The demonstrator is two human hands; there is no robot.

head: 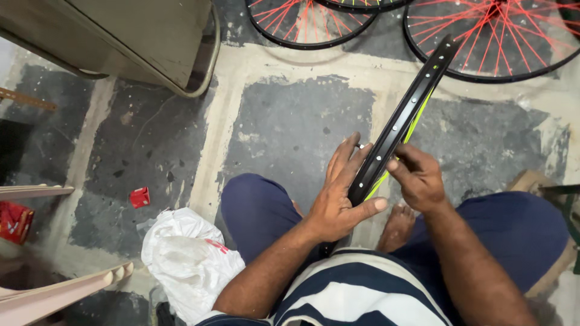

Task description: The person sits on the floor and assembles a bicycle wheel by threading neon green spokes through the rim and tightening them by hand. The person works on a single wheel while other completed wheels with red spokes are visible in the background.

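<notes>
Steadying bare black rim [400,124] upright over lap, left hand [338,199] spread flat against its side, right hand [418,178] pinching inner edge at a spoke hole; likely mid-lacing, next needing hole alignment, spoked wheels [483,36] lying behind on floor.

black metal bicycle rim with a yellow-green stripe [403,121] edge-on over lap | left hand [338,199] flat against its left side | right hand [420,178] fingers [396,164] pinching its right edge | red-spoked wheels [483,36] on grey concrete floor [284,127] | white plastic bag [190,256] beside left knee
</notes>
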